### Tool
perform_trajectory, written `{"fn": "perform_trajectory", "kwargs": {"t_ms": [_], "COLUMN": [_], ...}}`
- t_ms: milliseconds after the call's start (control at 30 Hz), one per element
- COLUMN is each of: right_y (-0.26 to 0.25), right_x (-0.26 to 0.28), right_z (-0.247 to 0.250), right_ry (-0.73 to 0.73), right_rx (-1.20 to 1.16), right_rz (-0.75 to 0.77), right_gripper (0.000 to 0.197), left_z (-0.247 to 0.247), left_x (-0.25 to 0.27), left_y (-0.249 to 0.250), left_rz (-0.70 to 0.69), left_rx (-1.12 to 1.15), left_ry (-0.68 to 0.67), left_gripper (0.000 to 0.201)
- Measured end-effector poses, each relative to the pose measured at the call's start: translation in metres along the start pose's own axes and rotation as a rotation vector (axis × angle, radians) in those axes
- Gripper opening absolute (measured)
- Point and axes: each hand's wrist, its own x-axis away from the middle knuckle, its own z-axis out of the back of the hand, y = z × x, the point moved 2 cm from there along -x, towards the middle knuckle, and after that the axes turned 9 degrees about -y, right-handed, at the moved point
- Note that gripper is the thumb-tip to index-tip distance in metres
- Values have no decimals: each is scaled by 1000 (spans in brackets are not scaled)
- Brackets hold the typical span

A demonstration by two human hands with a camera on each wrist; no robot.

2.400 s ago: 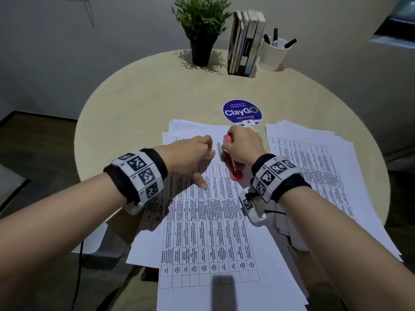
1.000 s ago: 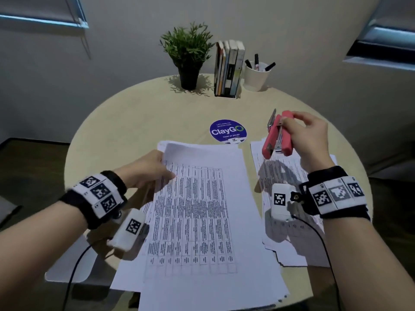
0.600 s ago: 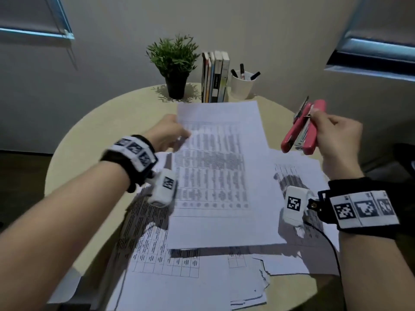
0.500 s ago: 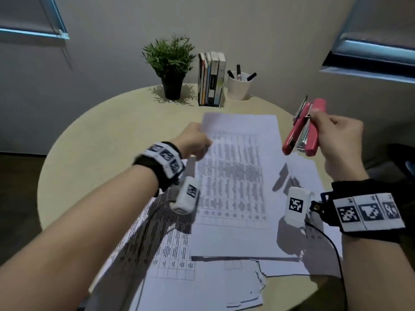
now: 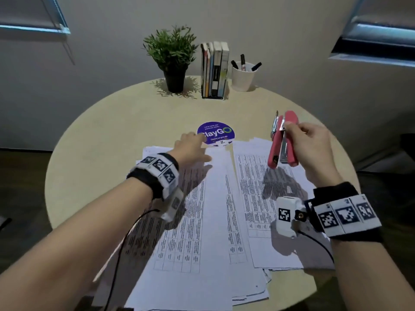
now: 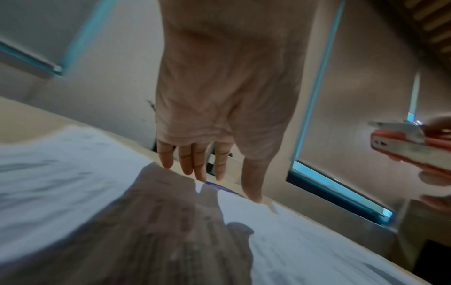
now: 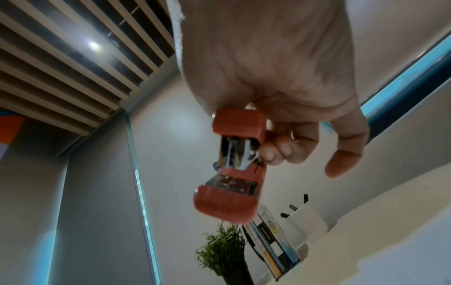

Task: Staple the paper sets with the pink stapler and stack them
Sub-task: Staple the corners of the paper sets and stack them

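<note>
The right hand (image 5: 314, 151) grips the pink stapler (image 5: 283, 140) in the air. Under the relaxed left hand (image 5: 190, 149), its fingers straight, lies the paper set (image 5: 215, 198), beside the other pile (image 5: 258, 198). If that hand pushes carelessly, sheets may slide and the stack becomes uneven.

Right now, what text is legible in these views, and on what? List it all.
"ClayGO": large white letters on the round purple sticker on the table; the left hand covers part of the first letter.
Small lines above and below it on the sticker: too small to read.
Printed tables on the paper sets: too small and blurred.
Book spines: unreadable.
Wristband markers: black-and-white codes, no words.
Pink stapler: no readable text.
</note>
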Motion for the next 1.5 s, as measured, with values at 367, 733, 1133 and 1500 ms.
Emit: {"fn": "perform_trajectory", "kwargs": {"t_ms": [367, 733, 1133, 1500], "right_y": [-6, -8, -12, -1], "right_x": [-1, -1, 0, 17], "right_z": [-62, -73, -92, -141], "right_ry": [-164, -204, -239, -496], "right_rx": [35, 86, 99, 386], "right_rz": [-81, -66, -52, -44], "right_gripper": [36, 31, 31, 33], "left_z": [11, 24, 45, 6], "left_x": [53, 43, 62, 57], "left_y": [-75, -80, -75, -81], "left_rz": [-6, 29, -188, 13], "left_rx": [-212, -263, 223, 365], "left_ry": [40, 178, 86, -98], "left_gripper": [35, 18, 8, 37]}}
